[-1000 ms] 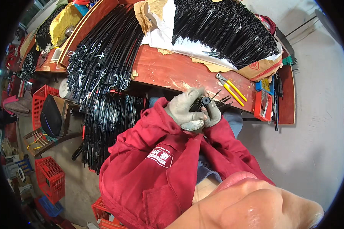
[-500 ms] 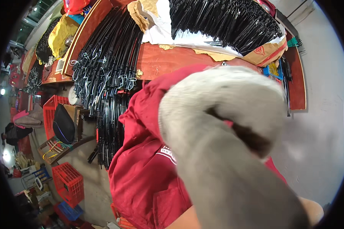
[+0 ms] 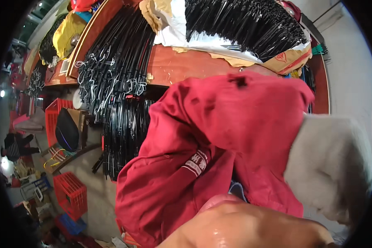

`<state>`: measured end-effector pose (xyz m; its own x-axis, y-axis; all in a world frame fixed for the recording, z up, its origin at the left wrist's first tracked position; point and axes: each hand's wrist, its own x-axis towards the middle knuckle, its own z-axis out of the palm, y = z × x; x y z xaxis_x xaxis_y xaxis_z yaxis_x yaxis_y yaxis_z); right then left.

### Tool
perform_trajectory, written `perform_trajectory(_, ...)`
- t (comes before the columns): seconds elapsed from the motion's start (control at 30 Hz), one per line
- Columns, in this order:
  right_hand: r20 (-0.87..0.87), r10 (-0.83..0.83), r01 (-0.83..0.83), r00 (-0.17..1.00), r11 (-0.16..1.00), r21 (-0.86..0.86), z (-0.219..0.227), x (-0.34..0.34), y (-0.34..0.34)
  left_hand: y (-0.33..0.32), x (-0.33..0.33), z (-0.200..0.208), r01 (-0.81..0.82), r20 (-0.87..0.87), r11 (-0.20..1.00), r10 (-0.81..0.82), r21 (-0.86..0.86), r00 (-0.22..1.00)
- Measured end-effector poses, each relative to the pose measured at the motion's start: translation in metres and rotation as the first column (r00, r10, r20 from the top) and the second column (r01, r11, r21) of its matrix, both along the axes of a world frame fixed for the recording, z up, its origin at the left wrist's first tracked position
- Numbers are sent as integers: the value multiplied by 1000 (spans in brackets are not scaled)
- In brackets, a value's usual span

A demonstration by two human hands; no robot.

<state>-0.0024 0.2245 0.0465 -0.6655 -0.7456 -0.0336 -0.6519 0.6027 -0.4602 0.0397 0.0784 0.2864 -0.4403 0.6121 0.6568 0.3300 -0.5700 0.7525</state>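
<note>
Near the right rim, close to the camera, saw one left hand (image 3: 328, 169) in a thick grey glove, blurred along its outer edge, at the end of one red sleeve (image 3: 252, 111) running across the middle from the left. Could not tell whether open or curled, nor whether gripping anything. Could not make out the right hand.

Past the sleeve, at the desk (image 3: 186, 68) with its worn reddish top, counted three large masses of black rods (image 3: 219, 16): one fan-shaped pile (image 3: 256, 29) on a white sheet (image 3: 173, 39), edged with brown wrapping (image 3: 291, 58); one long bundle (image 3: 120, 45) to its left, jutting over the near edge; and one lower stack (image 3: 126, 136), below that edge. Found too many single rods to count. Noted slim, straight, glossy black lengths, packed tightly side by side, with loops of thin white string (image 3: 107, 64) about the near ends of the long bundle.

Farther left, on the grey floor (image 3: 102, 202), counted at least two red crates (image 3: 70, 196), one blue crate (image 3: 72, 224) and one black cushion (image 3: 67, 131). Saw also one yellow bag (image 3: 68, 35) toward the upper left and, far off, one person (image 3: 17, 146) in a striped top.
</note>
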Motion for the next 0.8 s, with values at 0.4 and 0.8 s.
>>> perform_trajectory(0.4, -53, 170, -168, 984, 790, -590, -92, 42, -32, 81, 35, -104, -52, -410, 999, 54, 15, 910)
perform_trajectory(0.8, -25, 60, -61, 998, 741, -669, -129, 39, 15, -2, 49, -139, -327, 295, 922, 261, 205, 919)
